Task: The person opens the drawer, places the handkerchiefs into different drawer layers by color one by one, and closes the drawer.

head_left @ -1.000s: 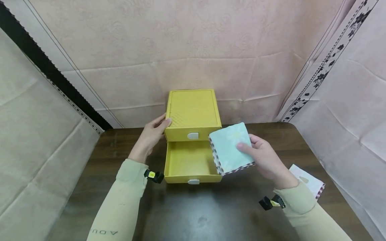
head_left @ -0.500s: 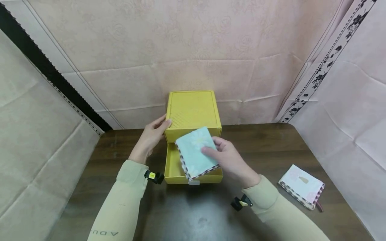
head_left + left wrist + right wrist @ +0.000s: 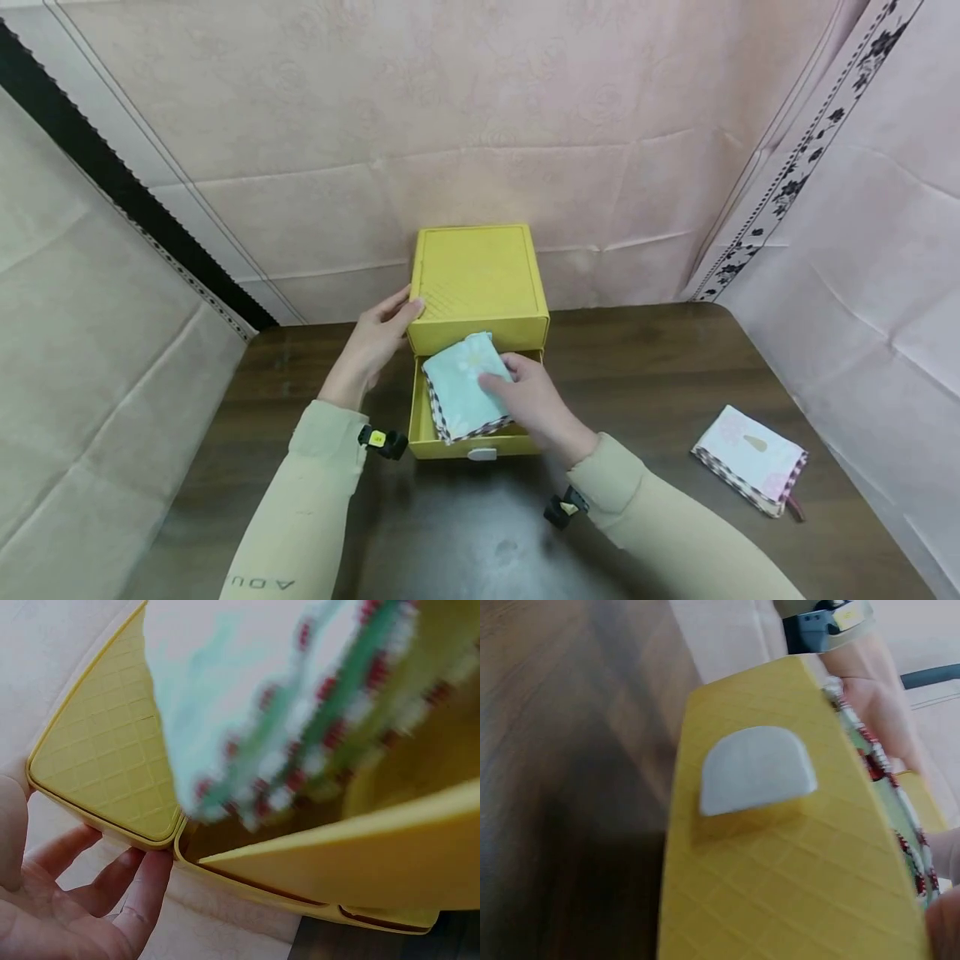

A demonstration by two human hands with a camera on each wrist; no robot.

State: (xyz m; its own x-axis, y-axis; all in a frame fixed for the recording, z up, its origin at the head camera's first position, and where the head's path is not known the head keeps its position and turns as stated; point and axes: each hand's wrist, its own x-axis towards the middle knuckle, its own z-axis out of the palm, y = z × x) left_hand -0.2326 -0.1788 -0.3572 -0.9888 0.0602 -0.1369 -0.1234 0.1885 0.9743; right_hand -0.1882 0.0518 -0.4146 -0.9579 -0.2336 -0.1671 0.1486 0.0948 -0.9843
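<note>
A small yellow two-drawer box point(image 3: 480, 271) stands on the table, its lower drawer point(image 3: 438, 450) pulled out. My left hand point(image 3: 371, 346) holds the box's left side by its front corner, thumb over the top edge and fingers against the side wall. Between thumb and fingers, my right hand point(image 3: 542, 408) pinches a folded light-blue towel point(image 3: 461, 387) with a checked border. This towel is over the drawer, tilted, covering most of its inside. In the right wrist view, the drawer front point(image 3: 802, 877) and its white handle point(image 3: 757, 769) hide much of the towel.
Another folded towel point(image 3: 750, 458), white with a checked border, lies on the right of the dark wooden table point(image 3: 637, 517). Pale cloth point(image 3: 480, 100) hangs behind the box and along both sides. The upper drawer point(image 3: 517, 333) is closed.
My right hand has carried the light-blue towel leftward from beside the box and lowered it over the open drawer. My left hand has stayed on the box.
</note>
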